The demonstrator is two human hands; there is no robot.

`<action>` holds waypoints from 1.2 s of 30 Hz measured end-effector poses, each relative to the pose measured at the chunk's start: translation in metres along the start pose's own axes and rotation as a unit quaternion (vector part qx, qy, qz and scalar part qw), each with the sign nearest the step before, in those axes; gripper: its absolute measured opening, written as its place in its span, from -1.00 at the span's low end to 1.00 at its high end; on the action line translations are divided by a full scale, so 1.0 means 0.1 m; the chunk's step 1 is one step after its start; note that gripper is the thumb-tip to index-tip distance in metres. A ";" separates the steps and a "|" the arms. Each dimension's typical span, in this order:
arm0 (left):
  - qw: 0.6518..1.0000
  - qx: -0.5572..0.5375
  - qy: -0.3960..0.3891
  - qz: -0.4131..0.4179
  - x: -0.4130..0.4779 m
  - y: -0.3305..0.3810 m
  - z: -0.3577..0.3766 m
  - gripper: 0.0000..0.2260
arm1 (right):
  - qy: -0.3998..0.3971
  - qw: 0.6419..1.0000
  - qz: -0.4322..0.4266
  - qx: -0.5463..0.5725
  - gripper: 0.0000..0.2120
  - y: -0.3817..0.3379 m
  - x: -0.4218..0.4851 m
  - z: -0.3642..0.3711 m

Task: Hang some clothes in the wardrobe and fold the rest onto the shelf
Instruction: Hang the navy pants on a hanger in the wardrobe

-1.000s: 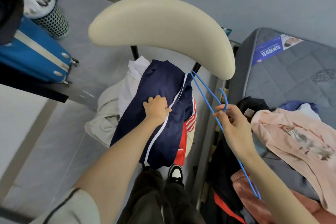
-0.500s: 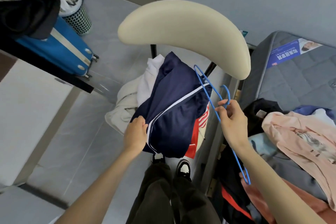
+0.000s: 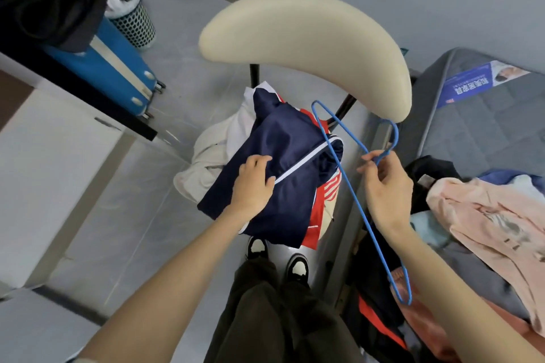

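Hidden/cut off: chair seat fully buried under clothes, only the cream curved backrest (image 3: 309, 50) and 2 dark posts show. Lower loop of the blue wire hanger (image 3: 342, 174) partly masked by the right forearm near 5 o'clock. Both arms run out of frame at 6 o'clock. Pile at 10 o'clock on the dark shelf edge is cropped by the frame; can't tell what garments it holds. Bed clothes at 4 o'clock are blurred and cut by the right edge.

Navy garment (image 3: 283, 174): dark blue, smooth sporty fabric, 1 thin white stripe running diagonally, bunched and folded over itself. Sits at frame centre on top of the chair pile, over a red-and-white striped piece (image 3: 328, 188) and a white/beige garment (image 3: 212, 153) toward 9 o'clock.

Left hand (image 3: 253, 183): fingers curled, grasping a fold of the navy garment beside the stripe.

Right hand (image 3: 386, 183): at 3 o'clock of the garment, thumb and fingers pinching the hanger at the base of its hook. Hanger tilted, top corner over the garment's right edge; contact unclear.

Blue suitcase (image 3: 118, 74) and mesh bin (image 3: 135, 23) at 10-11 o'clock. Pink garment (image 3: 486, 215) on the grey mattress (image 3: 483, 130).
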State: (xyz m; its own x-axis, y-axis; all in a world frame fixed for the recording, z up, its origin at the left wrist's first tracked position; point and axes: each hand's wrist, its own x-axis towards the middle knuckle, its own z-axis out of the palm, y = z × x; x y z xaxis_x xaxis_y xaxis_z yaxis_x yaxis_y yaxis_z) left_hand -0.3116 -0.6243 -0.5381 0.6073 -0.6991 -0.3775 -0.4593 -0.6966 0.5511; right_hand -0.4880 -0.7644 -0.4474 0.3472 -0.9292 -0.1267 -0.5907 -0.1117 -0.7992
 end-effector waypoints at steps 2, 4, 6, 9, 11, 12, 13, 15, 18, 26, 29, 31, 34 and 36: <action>0.997 0.053 0.000 0.056 0.23 0.31 0.05 -0.54 | 0.006 1.000 0.008 0.004 -0.83 0.06 0.03 -0.13; 0.990 0.105 -0.008 0.097 0.45 0.57 0.14 -0.50 | 0.019 1.000 0.013 0.007 -0.81 0.14 0.05 -0.26; 0.979 0.162 -0.020 0.120 0.62 0.78 0.26 -0.45 | 0.024 1.000 0.013 0.002 -0.80 0.22 0.06 -0.37; 0.949 0.273 -0.023 0.156 0.82 0.96 0.46 -0.36 | 0.015 0.999 0.036 0.013 -0.82 0.36 0.08 -0.48; 0.930 0.324 -0.022 0.172 0.94 1.01 0.57 -0.33 | 0.008 0.999 0.045 0.010 -0.84 0.44 0.09 -0.52; 0.923 0.343 -0.017 0.172 0.99 1.01 0.59 -0.34 | 0.005 0.999 0.049 0.011 -0.84 0.47 0.10 -0.54; 0.918 0.359 -0.010 0.168 1.05 0.99 0.60 -0.38 | 0.004 0.998 0.053 0.012 -0.84 0.49 0.10 -0.55; 0.914 0.374 -0.007 0.156 1.13 0.95 0.56 -0.52 | 0.004 0.998 0.056 0.009 -0.83 0.52 0.10 -0.58; 0.952 0.282 0.000 0.116 1.16 0.92 0.40 -0.76 | 0.002 0.998 0.056 0.012 -0.83 0.49 0.10 -0.59; 0.990 -0.041 0.079 0.106 0.43 0.79 -0.47 -0.75 | -0.066 0.996 0.020 0.055 -0.85 0.05 0.11 -0.45; 0.986 -0.096 0.098 0.098 0.07 0.73 -0.82 -0.78 | -0.135 0.989 -0.020 0.053 -0.88 -0.23 0.06 -0.35; 0.976 -0.163 0.104 0.098 -0.19 0.70 -1.05 -0.79 | -0.188 0.980 -0.040 0.054 -0.76 -0.43 -0.04 -0.26; 0.961 -0.227 0.112 0.114 -0.66 0.75 -1.41 -0.73 | -0.219 0.970 -0.091 0.048 -0.61 -0.72 -0.27 -0.09; 0.951 -0.253 0.118 0.133 -0.99 0.78 -1.62 -0.70 | -0.218 0.966 -0.129 0.059 -0.54 -0.88 -0.44 0.00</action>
State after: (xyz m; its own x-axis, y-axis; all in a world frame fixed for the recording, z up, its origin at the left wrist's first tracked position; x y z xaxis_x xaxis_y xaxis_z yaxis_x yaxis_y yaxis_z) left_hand -0.3024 -0.5834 -0.3376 0.6688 -0.7428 -0.0294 -0.2832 -0.2911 0.9138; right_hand -0.4509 -0.7133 -0.3714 0.7602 -0.6367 -0.1295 -0.3654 -0.2541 -0.8955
